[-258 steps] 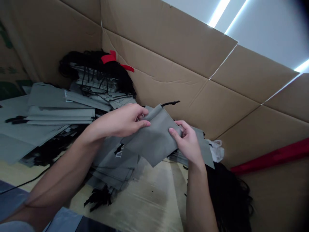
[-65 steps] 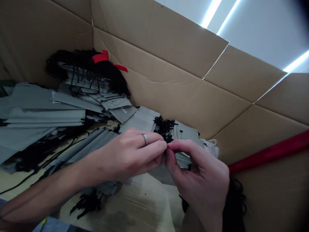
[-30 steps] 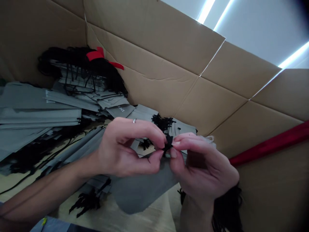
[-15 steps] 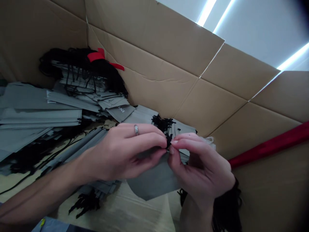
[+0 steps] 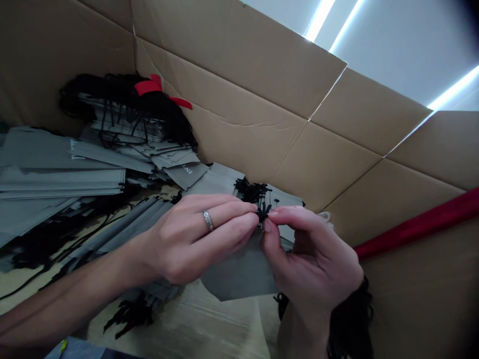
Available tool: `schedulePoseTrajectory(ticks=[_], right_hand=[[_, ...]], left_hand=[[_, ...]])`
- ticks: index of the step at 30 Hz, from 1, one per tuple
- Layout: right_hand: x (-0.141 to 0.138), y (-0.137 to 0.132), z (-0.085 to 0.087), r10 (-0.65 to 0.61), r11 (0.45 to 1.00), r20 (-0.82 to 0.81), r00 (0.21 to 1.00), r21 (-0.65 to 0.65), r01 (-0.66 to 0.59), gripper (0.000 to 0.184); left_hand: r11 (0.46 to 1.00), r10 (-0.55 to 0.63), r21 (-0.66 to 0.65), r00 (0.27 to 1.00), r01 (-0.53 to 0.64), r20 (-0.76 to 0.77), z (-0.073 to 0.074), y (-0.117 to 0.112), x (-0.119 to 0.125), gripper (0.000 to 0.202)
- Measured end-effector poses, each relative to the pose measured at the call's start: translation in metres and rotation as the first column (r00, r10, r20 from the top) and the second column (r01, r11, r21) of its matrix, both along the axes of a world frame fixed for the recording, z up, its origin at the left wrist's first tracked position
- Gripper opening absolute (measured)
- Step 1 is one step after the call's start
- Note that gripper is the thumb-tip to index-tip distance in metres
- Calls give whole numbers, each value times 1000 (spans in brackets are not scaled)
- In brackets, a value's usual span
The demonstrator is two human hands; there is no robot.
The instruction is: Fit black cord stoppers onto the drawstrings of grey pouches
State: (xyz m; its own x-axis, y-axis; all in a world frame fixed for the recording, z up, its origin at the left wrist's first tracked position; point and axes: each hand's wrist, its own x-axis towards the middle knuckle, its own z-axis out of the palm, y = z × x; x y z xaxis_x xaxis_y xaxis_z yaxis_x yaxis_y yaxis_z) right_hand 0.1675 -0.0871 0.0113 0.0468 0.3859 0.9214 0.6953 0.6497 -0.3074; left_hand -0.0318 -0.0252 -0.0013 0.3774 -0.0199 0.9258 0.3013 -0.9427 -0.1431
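My left hand (image 5: 207, 237), with a ring on one finger, is closed in a pinch at the black cord (image 5: 263, 214). From the other side my right hand (image 5: 312, 254) pinches the same cord between thumb and forefinger. The fingertips of both hands almost meet there. Below them hangs a flat grey sheet-like piece (image 5: 239, 276), perhaps a bag, partly covered by the hands. How the cord joins it is hidden behind the fingers.
Stacked grey pieces (image 5: 63, 179) with black cords fill the left side. A black cord bundle with a red band (image 5: 149, 88) lies on a stack at the back. Cardboard walls (image 5: 239, 75) surround the area. A red strip (image 5: 419, 224) runs along the right wall.
My left hand has rolled over, turning its back more to the camera, with its fingers drawn together at the cord. My right hand stays nearly in place. The grey piece has lifted slightly.
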Motion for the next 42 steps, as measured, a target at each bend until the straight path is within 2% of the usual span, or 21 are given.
schedulePoseTrajectory(ticks=[4,9,13,20,23,25,28,30,35,38,42], right_hand=[[-1,0,0,-19,1000,15,1000,10,19,25],[-2,0,1,86,996,-53,995,2,-86,28],[-2,-1,2,125,992,-95,988,25,-123,25],[-1,-2,2,144,990,-114,983,10,-144,28],[1,2,3,149,984,-73,986,106,-141,30],[2,5,3,166,976,-37,985,150,-159,32],[3,5,4,181,974,-3,983,141,-179,33],[4,4,5,180,975,11,984,134,-180,34],[5,3,4,143,984,45,989,104,-147,35],[5,3,3,129,986,73,989,95,-136,34],[5,3,4,119,988,104,987,89,-128,31]], left_hand=[[1000,0,8,1000,-1,14,-1,4,7,16],[979,-160,-104,980,173,120,4,6,14,12],[917,-274,-231,934,326,230,8,5,17,12],[795,-416,-341,861,501,293,12,11,20,15],[746,-465,-371,832,553,303,11,14,21,17],[772,-448,-357,849,525,280,9,15,21,19],[868,-367,-251,894,428,256,7,13,21,19],[904,-332,-200,916,378,225,8,12,18,20],[968,-229,-92,972,233,49,10,13,9,14],[990,-136,-23,990,137,38,7,12,6,13],[996,-91,3,996,91,4,4,7,4,10]])
